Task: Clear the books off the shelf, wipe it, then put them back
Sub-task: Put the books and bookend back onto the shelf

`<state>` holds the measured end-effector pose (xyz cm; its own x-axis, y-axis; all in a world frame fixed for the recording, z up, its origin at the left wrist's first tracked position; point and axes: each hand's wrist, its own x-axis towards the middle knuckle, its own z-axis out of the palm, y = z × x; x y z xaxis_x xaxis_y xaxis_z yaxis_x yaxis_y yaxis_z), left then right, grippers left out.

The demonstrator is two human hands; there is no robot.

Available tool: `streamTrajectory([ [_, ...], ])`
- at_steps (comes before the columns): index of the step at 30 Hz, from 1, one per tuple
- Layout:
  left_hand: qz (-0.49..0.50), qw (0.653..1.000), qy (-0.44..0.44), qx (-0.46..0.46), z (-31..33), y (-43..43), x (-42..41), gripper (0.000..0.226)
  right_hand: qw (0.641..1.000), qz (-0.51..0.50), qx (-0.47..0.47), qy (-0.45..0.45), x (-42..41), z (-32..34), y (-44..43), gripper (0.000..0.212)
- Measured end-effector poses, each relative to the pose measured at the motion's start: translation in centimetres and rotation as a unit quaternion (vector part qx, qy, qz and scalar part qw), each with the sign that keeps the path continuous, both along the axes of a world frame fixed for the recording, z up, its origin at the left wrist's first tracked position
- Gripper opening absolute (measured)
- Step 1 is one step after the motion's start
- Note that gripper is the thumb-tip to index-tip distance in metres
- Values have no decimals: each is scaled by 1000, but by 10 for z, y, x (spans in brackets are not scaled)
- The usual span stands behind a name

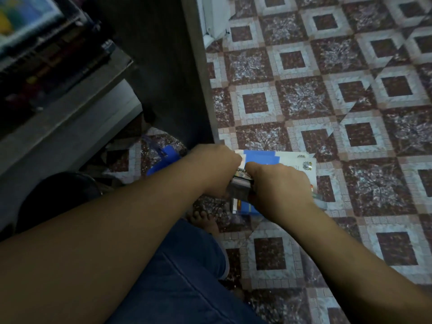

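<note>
**Gripping the book stack beside the shelf**

Showing 2 hands clasped on 1 blue-and-white stack of books (268, 159), down by the maroon-and-white patterned floor tiles (327, 94), right of the grey shelf board (70, 111); resting or lifted, cannot tell. Left hand (216, 170) clamped on the stack's left edge, fingers curled under and mostly hidden. Right hand (281, 187) wrapped over the right side, fingers curled round the covers. Nearby: bare foot (203, 220), blue denim knee (187, 272). Upper left: blurred dark book spines (49, 57) on the shelf.
</note>
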<state>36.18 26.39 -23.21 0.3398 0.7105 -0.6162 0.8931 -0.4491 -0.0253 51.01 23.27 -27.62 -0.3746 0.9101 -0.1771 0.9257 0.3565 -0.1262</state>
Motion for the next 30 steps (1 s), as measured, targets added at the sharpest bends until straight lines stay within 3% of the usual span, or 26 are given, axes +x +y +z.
streamTrajectory([
  [4,2,994,16,110,63,-10,-41,20,992,41,50,109,-32,55,-1,26],
  [8,72,969,67,228,131,-28,-97,20,958,102,191,189,-82,105,7,37],
  [12,138,902,91,399,183,-59,-146,41,913,146,286,250,-141,151,28,33],
  [15,218,846,67,482,202,-67,-184,53,855,182,347,339,-181,182,45,24],
  [18,247,800,62,543,196,-56,-223,49,823,200,403,348,-231,194,72,24],
  [20,268,786,59,554,181,-46,-239,48,828,220,410,312,-260,186,94,26],
  [24,297,842,36,450,136,-28,-274,82,908,293,236,184,-286,150,125,46],
  [27,279,845,4,456,119,-17,-296,99,916,326,178,151,-292,144,137,64],
  [30,257,840,1,478,111,-11,-312,95,912,350,168,133,-296,150,147,66],
])
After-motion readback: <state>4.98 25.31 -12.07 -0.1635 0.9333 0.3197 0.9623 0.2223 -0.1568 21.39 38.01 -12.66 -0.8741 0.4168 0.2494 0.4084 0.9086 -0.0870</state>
